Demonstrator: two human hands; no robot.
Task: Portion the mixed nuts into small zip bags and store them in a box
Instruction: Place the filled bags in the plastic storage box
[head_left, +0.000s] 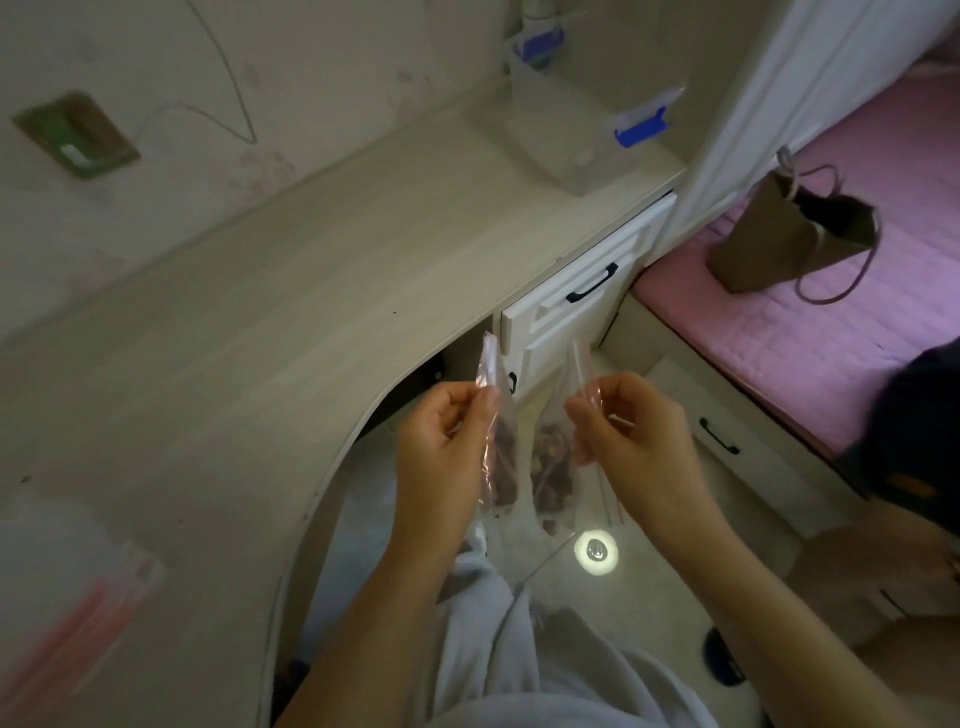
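Observation:
Two small clear zip bags with red seal strips hang in front of me, each holding dark mixed nuts. My left hand (447, 436) pinches the top of the left bag (501, 457). My right hand (631, 431) pinches the top of the right bag (553, 462). Both bags dangle off the desk's front edge, over my lap. A clear plastic box (566, 130) with blue clips stands at the far right end of the desk (249, 312). A blurred stack of unfilled zip bags (72, 592) lies at the near left of the desk.
A green and brown packet (75, 134) lies at the far left by the wall. White drawers with black handles (587, 291) sit under the desk's right end. A brown paper bag (784, 236) hangs beside a pink bed (857, 312) on the right.

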